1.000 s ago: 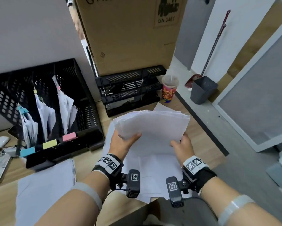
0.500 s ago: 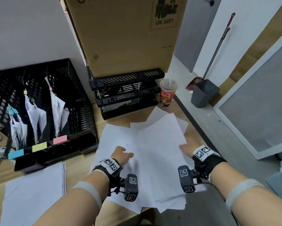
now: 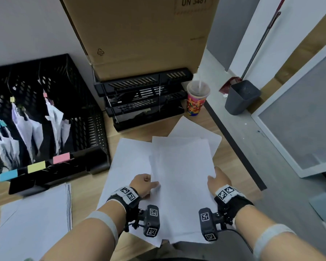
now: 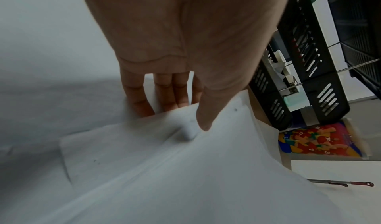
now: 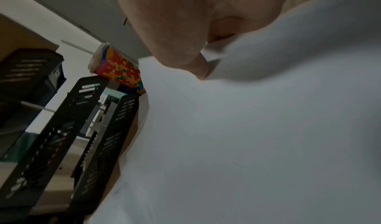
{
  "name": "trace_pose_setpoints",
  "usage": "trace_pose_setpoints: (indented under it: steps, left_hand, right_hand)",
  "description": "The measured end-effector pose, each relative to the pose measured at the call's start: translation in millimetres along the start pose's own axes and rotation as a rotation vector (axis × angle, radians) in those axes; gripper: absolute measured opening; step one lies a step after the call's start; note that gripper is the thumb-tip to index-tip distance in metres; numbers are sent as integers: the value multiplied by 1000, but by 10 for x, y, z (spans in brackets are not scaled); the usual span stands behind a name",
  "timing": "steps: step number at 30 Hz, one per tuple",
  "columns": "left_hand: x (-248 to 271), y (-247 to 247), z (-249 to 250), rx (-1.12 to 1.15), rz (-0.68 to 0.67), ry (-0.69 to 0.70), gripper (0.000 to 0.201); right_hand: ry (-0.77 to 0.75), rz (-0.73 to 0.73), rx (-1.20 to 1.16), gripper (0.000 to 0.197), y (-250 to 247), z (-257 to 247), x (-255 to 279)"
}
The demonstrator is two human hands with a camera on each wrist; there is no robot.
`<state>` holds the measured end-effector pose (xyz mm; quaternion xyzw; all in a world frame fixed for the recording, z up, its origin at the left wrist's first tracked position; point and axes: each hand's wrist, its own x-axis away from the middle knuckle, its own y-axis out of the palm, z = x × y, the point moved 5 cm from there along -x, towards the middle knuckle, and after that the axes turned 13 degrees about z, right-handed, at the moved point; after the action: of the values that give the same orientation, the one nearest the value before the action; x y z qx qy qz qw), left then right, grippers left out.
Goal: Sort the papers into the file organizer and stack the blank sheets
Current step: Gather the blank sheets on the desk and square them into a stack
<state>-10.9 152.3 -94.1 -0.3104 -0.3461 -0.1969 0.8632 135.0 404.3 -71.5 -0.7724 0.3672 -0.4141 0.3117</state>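
Note:
A bundle of blank white sheets (image 3: pixel 182 176) lies low over more loose sheets (image 3: pixel 128 159) spread on the wooden desk. My left hand (image 3: pixel 154 183) pinches the bundle's left edge; in the left wrist view its thumb (image 4: pixel 203 123) lies on top of the sheet (image 4: pixel 185 170) and the fingers go beneath. My right hand (image 3: pixel 212 178) grips the right edge, thumb (image 5: pixel 198 67) over the paper (image 5: pixel 247 137). The black file organizer (image 3: pixel 94 129) with blue, yellow and pink tabs stands at the left and holds crumpled papers. A squared stack of blank sheets (image 3: pixel 35 219) lies at the lower left.
A black tiered letter tray (image 3: pixel 145 81) stands behind the papers under a large cardboard box (image 3: pixel 139 34). A colourful lidded cup (image 3: pixel 196 102) with a straw stands at the desk's right edge (image 3: pixel 233 146). On the floor beyond is a grey bin (image 3: pixel 241 97).
The bundle, held up in the air a second ago, has come down onto the loose sheets. Both hands have dropped with it and now hold its side edges close to the desk.

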Motion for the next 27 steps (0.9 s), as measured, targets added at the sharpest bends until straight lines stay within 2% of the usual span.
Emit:
trace_pose_setpoints:
  steps: [3,6,9,12,15,19,21,23,25,27]
  left_hand:
    - [21,0,63,-33,26,18,43]
    - [66,20,174,-127,20,81,34]
    - [67,56,283,-186,2,195,18]
    - [62,77,301,-120,20,216,26]
    - [67,31,297,-49,71,227,23]
    - [118,-120,379,122,34,261,26]
    - [166,-227,497,244,35,267,30]
    - [256,-334,679,358,56,311,28]
    - [386,-438,916,465,77,395,29]
    - [577,-575,1163,560,122,513,35]
  right_hand:
    - [17,22,-83,39,-44,-40,-54]
    - [-41,-53,-27,41,62,-108,-79]
    - [-154,-60,175,39,192,-161,-51]
    - [-233,-64,278,30,219,-238,46]
    - [-171,-28,117,34,169,-224,29]
    - [-17,-25,-266,70,-30,-251,23]
    - [-9,-52,-463,61,-173,-385,46]
    - [-65,-57,-589,34,-337,-613,67]
    - [-165,-5,-653,16,-527,-882,132]
    - [-263,97,-679,13,-754,-1131,254]
